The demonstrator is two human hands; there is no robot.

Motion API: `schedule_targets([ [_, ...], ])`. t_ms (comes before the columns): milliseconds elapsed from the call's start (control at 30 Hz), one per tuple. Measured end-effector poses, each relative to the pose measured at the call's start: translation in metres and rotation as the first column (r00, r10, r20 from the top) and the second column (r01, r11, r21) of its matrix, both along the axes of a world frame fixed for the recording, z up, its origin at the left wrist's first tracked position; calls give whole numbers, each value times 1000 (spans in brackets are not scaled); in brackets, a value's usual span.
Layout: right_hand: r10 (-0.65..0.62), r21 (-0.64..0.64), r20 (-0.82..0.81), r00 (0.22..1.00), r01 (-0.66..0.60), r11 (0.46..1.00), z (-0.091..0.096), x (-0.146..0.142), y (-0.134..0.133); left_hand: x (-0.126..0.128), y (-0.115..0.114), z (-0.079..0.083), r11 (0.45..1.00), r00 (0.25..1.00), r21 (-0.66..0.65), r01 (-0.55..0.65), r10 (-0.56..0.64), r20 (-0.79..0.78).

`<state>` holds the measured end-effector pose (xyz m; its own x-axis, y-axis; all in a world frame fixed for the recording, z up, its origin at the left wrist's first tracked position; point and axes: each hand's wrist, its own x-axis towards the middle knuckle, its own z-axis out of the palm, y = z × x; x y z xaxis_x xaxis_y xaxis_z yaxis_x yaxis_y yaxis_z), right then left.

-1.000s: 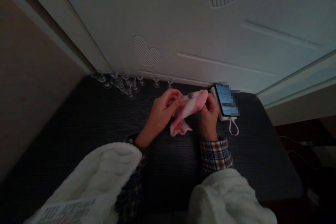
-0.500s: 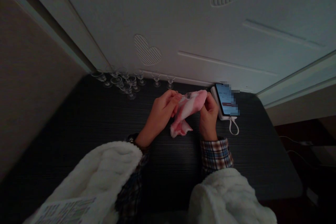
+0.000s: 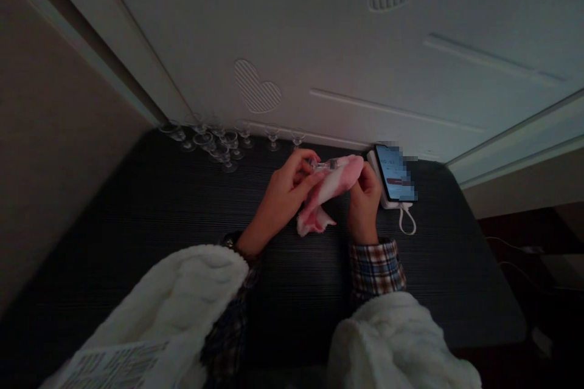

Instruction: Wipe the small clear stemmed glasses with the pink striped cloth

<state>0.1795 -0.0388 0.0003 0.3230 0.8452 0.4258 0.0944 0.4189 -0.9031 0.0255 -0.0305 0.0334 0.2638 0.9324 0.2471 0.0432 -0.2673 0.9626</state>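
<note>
I had the small glass (image 3: 326,165) tipped on its side over the tabletop (image 3: 137,213), nearer its back edge than its front, the far end lost to sight in the pink-and-white cloth (image 3: 335,185). My left hand (image 3: 287,185) was closed on the clear end, fingers behind and thumb in front, lying against the cloth. My right hand (image 3: 364,200) pinched the cloth together at its right end; whether those fingertips also gripped glass through it, I couldn't tell. I judged the glass light and stiff but thin, likely to chip at the rim or snap at the stem if twisted hard, and slick under bare skin. The cloth looked soft and limp, a loose end drooping toward me, and should give better purchase. The surest hold, I reckoned, was around the thicker parts with light, even pressure. More stemmed glasses (image 3: 231,144) stood along the back edge, mostly toward the back left corner.
</note>
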Motion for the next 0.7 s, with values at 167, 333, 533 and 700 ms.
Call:
schedule_targets([
  [167,-2,14,5,1000,2,1000,3,-2,-1,-2,-1,1,999,996,30,-34,36,-78],
  [333,-2,16,13,1000,2,1000,5,-3,-2,-2,-1,1,999,996,20,-46,48,-72],
  [533,43,35,8,999,-43,998,8,-5,-4,-2,0,-2,999,998,9,-44,44,-48],
  [700,51,29,44,998,-52,998,10,-5,-5,-2,0,-3,998,998,16,-59,59,-36],
])
